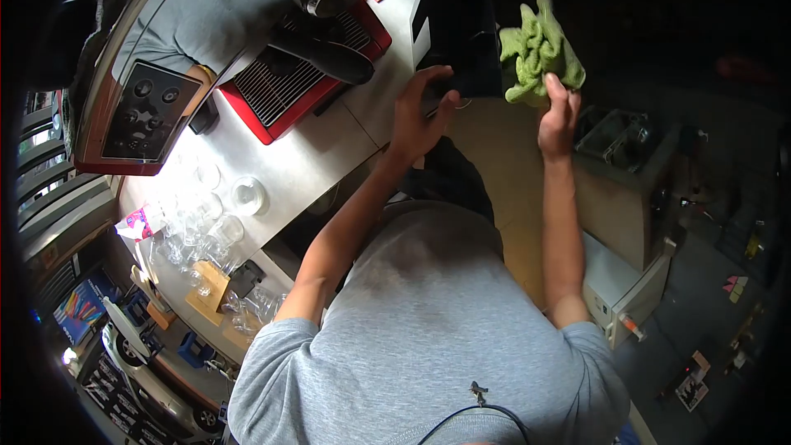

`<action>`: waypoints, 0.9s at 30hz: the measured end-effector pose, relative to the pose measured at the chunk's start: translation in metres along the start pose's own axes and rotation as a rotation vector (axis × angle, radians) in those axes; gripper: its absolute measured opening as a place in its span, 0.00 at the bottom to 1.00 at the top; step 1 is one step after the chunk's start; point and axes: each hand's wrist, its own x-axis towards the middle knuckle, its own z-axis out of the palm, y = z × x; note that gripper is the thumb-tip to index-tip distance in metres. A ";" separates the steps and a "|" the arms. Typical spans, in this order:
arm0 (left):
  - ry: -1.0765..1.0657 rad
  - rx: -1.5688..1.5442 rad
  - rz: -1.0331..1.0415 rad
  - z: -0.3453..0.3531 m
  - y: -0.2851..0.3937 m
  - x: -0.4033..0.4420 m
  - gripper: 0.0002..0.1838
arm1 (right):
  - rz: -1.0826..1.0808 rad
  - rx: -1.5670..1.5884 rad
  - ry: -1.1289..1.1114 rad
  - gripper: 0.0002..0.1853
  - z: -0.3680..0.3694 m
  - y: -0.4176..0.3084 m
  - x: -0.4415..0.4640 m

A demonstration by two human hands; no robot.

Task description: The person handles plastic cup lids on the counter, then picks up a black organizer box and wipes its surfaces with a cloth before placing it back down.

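- Cloth, green [535, 53], one item: between one and two o'clock in the view, bunched, raised clear of the tabletop [329, 148]; gathered folds apparently make a compact handful.
- Right hand [558, 124], two o'clock: grip closed on the cloth's lower edge, thumb uppermost; the low hold leaves most of the fabric standing loose above the fingers.
- Left hand [422, 119], twelve o'clock: grip wide, fingers curved, thumb apart; no held item shows. Nearest item, a dark box [457, 21], just beyond; contact cannot be told.
- Tray, red, with metal grille [288, 74], eleven o'clock: on the tabletop; slots presumably let drips fall through.
- Glassware, clear, assorted [222, 235], nine o'clock: clustered on the tabletop apart from the tray, probably to keep breakables together.
- Wooden board [210, 284], eight o'clock: among the glassware, perhaps as a base.
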 end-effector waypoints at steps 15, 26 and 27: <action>0.384 0.128 -0.010 0.029 -0.002 -0.018 0.34 | -0.195 -1.477 -1.862 0.18 0.099 -0.012 0.092; 0.510 0.406 0.122 0.091 0.007 -0.025 0.64 | -0.336 -1.628 -2.373 0.24 0.127 0.087 0.104; 0.546 0.420 0.105 0.098 0.006 -0.019 0.66 | -0.358 -1.645 -2.417 0.24 0.128 0.089 0.104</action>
